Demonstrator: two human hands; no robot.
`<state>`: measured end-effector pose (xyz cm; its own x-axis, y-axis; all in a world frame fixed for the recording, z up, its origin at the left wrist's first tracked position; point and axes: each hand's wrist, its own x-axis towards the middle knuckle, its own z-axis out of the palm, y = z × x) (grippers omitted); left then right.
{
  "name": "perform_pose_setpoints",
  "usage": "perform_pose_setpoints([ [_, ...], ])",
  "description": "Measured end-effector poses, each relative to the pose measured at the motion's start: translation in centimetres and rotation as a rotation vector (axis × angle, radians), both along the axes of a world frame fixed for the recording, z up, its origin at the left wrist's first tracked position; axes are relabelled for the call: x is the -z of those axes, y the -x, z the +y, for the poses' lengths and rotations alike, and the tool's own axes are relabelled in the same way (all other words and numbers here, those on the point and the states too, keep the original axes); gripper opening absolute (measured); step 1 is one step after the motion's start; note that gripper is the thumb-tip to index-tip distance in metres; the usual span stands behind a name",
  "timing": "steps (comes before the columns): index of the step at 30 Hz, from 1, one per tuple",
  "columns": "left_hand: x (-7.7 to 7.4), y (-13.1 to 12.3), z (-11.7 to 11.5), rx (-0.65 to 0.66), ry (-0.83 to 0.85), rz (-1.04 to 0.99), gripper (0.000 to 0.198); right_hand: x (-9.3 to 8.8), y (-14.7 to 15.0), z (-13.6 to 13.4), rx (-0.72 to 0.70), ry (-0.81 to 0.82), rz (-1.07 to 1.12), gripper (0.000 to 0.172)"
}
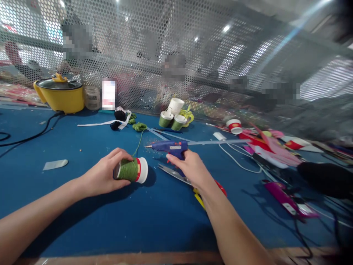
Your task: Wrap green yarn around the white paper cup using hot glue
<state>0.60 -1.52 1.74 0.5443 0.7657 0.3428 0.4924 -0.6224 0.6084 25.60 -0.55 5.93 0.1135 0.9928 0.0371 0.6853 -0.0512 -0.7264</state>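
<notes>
My left hand (106,173) grips a paper cup (129,170) that lies on its side, its white end facing right. Green yarn is wound around most of it, leaving a red band bare. From the cup a strand runs up to a bundle of green yarn (139,127). My right hand (193,167) is closed round the handle of a blue hot glue gun (172,146). Its nozzle points left, above and to the right of the cup, apart from it. A long clear glue stick (217,142) sticks out behind. Scissors (173,173) lie partly hidden under my right wrist.
Small green-wrapped cups (165,120) and a white cup (175,105) stand near the mesh screen. A yellow electric pot (64,97), a jar (92,98) and a phone (108,94) are back left. Felt pieces (267,147), cords and a purple device (284,197) clutter the right.
</notes>
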Motion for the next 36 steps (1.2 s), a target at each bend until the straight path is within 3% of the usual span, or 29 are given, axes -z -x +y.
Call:
perform_pose_setpoints([
  [5,0.2,0.1,0.0,-0.021,-0.029,0.006,0.041,1.4,-0.9,1.1,-0.003,0.133,0.052,0.019],
  [9,0.4,0.2,0.1,-0.007,-0.048,0.010,0.041,2.3,-1.0,1.6,-0.030,0.150,0.022,0.019],
  [15,0.4,0.2,0.2,0.000,-0.064,0.027,0.040,3.2,-1.6,2.8,0.024,0.074,-0.247,0.034],
  [19,0.4,0.3,0.2,0.021,-0.085,0.034,0.040,3.5,-1.4,2.9,0.066,0.026,-0.395,0.028],
  [22,0.3,0.3,0.0,0.055,-0.116,0.022,0.040,2.6,-0.6,2.5,0.064,-0.046,-0.457,0.023],
  [25,0.3,0.1,-0.3,0.108,-0.134,0.020,0.041,1.3,0.9,1.9,-0.178,-0.032,-0.305,0.037],
  [28,0.4,0.0,-0.7,0.166,-0.135,0.022,0.042,0.5,2.8,1.5,-0.468,0.152,0.028,0.053],
  [30,0.4,-0.1,-0.8,0.191,-0.141,0.027,0.042,0.6,4.1,1.5,-0.586,0.258,0.212,0.051],
  [32,0.4,-0.1,-0.8,0.204,-0.147,0.032,0.041,0.9,5.1,1.5,-0.610,0.267,0.348,0.041],
  [36,0.3,-0.1,-0.6,0.173,-0.104,-0.012,0.041,1.3,5.7,1.7,-0.461,0.109,0.467,0.026],
])
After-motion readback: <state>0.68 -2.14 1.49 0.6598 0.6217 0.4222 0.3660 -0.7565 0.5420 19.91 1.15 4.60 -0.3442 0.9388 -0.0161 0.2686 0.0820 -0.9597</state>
